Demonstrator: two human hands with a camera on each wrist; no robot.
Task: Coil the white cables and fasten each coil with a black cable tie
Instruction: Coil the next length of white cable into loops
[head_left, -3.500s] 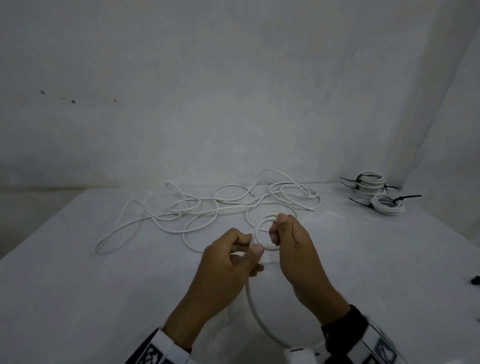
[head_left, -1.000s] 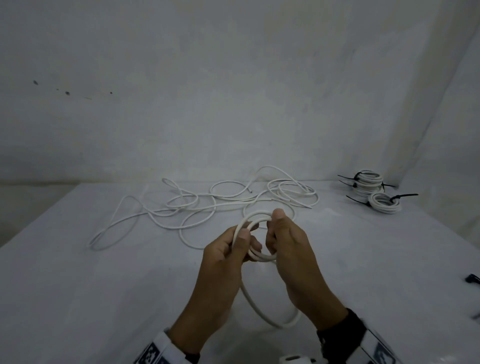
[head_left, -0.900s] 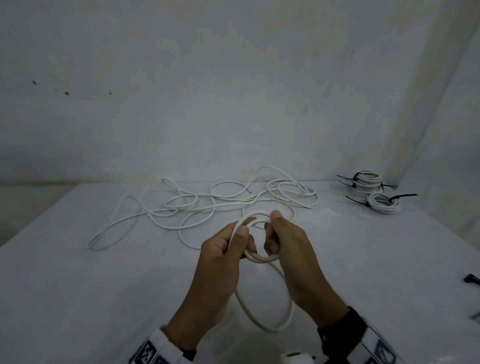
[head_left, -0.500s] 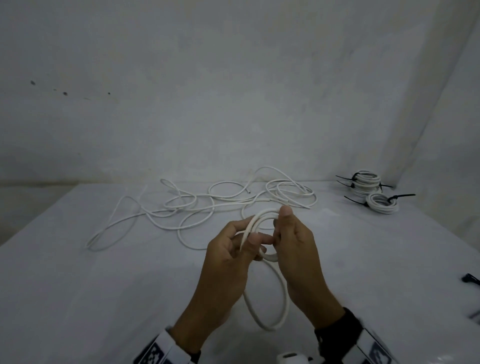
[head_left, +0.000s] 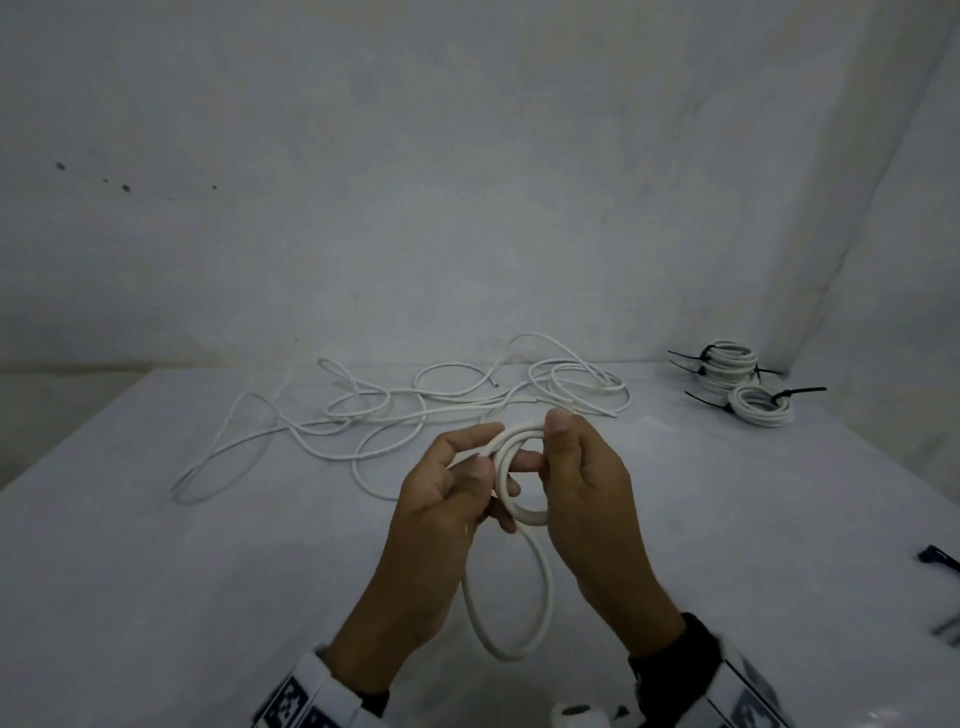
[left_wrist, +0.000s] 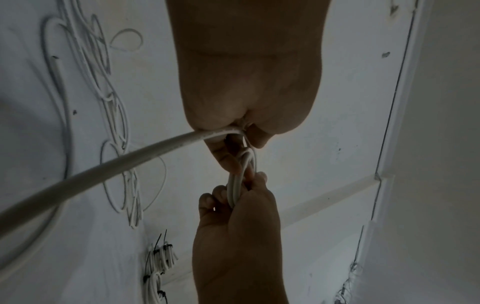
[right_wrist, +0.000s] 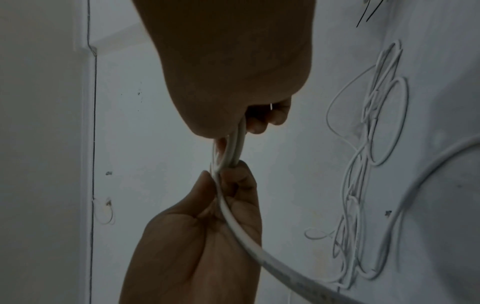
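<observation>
Both hands, left hand (head_left: 448, 499) and right hand (head_left: 584, 483), pinch one two-turn coil (head_left: 511, 483); two tied coils (head_left: 743, 384) lie right of it. The hanging loop (head_left: 511, 613) has shrunk.

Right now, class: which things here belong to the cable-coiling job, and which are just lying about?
Job:
- small white coil, held by left hand and right hand
- loose white cables
- tied coils
- spare black tie

Lying about:
- nothing else identifiable on the table

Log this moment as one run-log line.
stage: coiling | left hand: feeds white cable | right hand: pinches small coil | tied coils: far right of table | cable tie: not applied
</observation>
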